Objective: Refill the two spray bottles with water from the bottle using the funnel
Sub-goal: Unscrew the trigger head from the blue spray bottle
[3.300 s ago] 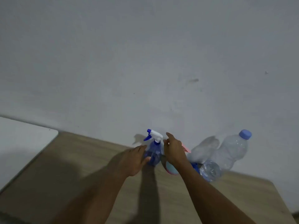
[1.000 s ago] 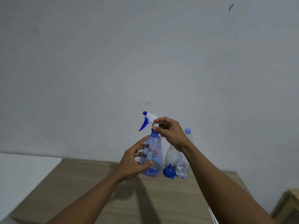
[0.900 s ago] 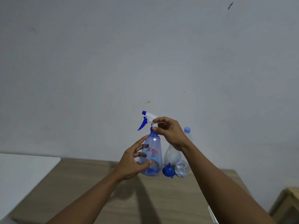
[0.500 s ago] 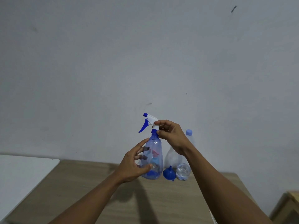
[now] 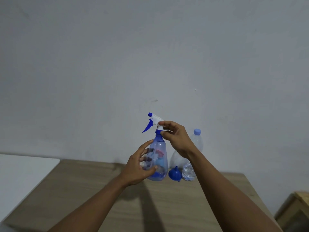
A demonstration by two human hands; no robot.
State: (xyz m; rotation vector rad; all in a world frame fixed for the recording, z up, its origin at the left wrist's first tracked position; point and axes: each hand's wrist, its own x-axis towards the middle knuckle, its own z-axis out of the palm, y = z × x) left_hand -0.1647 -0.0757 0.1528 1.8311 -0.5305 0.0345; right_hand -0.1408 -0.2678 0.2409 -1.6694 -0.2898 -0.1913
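Spray bottle (image 5: 158, 158), axis vertical.
I note right hand (image 5: 177, 138) pinching its collar (image 5: 158, 131), directly above left hand (image 5: 138, 168) gripping the body.

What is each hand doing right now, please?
Left hand: holds the spray bottle by its body.
Right hand: pinches the spray head.

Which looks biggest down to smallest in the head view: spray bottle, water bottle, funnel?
1. Spray bottle, though it is held nearer the camera.
2. Water bottle, partly hidden.
3. Funnel.
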